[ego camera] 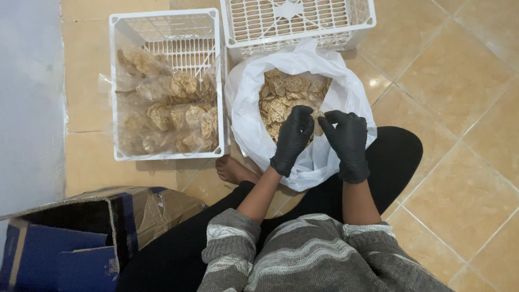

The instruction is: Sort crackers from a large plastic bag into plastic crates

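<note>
A single round cracker (317, 122), pale brown and lattice-patterned, was pinched right between the two gloved hands, just above the heap. Only a sliver of it could be seen, wedged between the fingertips (309, 113) of the left hand (292, 139) and the thumb side of the right hand (347, 141). The left fingers were curled narrow around its left edge; the right fingers were bent in close against its right edge, so the cracker was held from both sides at once. Both hands were covered by black gloves, and bare forearms were shown below them, running back into striped grey knit sleeves (232, 238).

Directly beneath the grip, a heap of the same crackers (281, 94) was seen inside a white plastic bag (246, 103), its mouth spread open on the floor between the person's legs. To the left of the bag, touching it, a white plastic crate (165, 19) was loaded with clear packets of crackers (167, 116). A second white crate (297, 21), bottom up as far as could be judged, was set just beyond the bag. A bare foot (232, 170) was tucked beside the bag's lower left edge. Beige floor tiles (459, 81) were spread all around, and an open cardboard box (92, 232) with blue flaps was lying at the lower left.
</note>
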